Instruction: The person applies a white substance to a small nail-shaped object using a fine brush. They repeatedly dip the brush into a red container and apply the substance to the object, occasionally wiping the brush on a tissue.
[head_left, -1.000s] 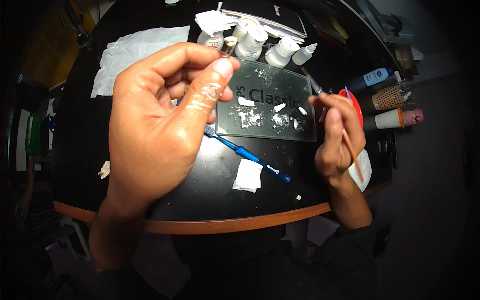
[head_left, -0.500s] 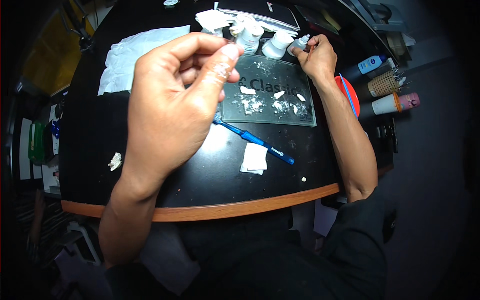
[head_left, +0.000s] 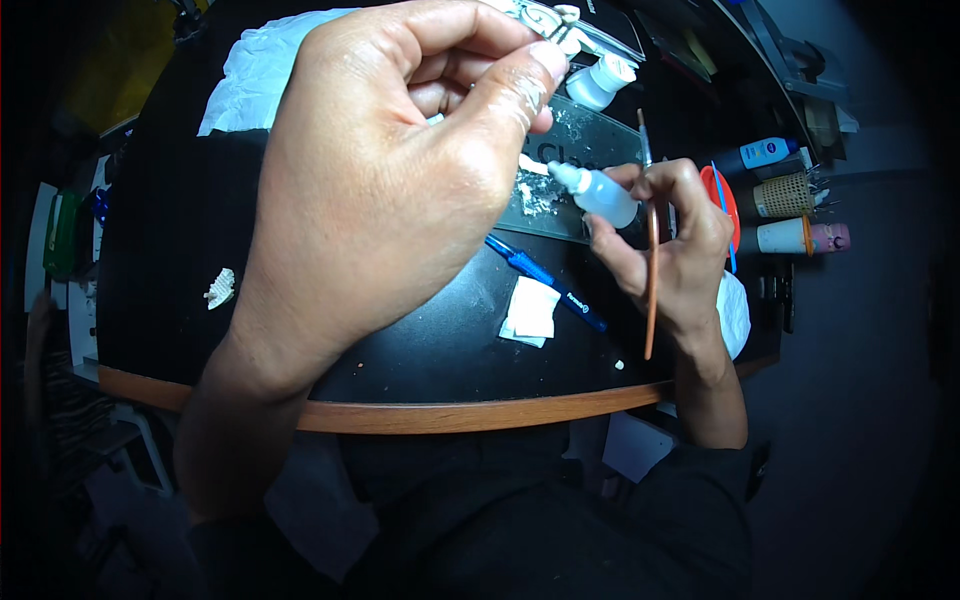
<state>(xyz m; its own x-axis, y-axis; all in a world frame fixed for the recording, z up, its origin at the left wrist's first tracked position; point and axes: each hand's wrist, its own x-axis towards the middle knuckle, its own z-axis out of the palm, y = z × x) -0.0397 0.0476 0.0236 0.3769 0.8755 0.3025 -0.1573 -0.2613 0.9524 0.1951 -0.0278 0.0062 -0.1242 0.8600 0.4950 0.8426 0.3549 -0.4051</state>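
Observation:
My left hand, large in the foreground with white smears on its thumb, pinches a small whitish piece with dark thin parts; its kind is unclear. My right hand grips a small translucent dropper bottle, tipped with its nozzle to the left. A thin brush with a brown handle is held upright in the same hand. Below the bottle's nozzle lies a glass slab with white powder and a white lump on it. My left hand hides part of the slab.
A blue toothbrush and white paper squares lie before the slab. A white jar stands behind it. Rightward are a red dish, a woven cup and a white cup. A pale ridged piece lies left.
My right hand has brought the dropper bottle from the back row toward me, over the slab, with the brush still in it. My left hand has shifted up and right, keeping its pinch.

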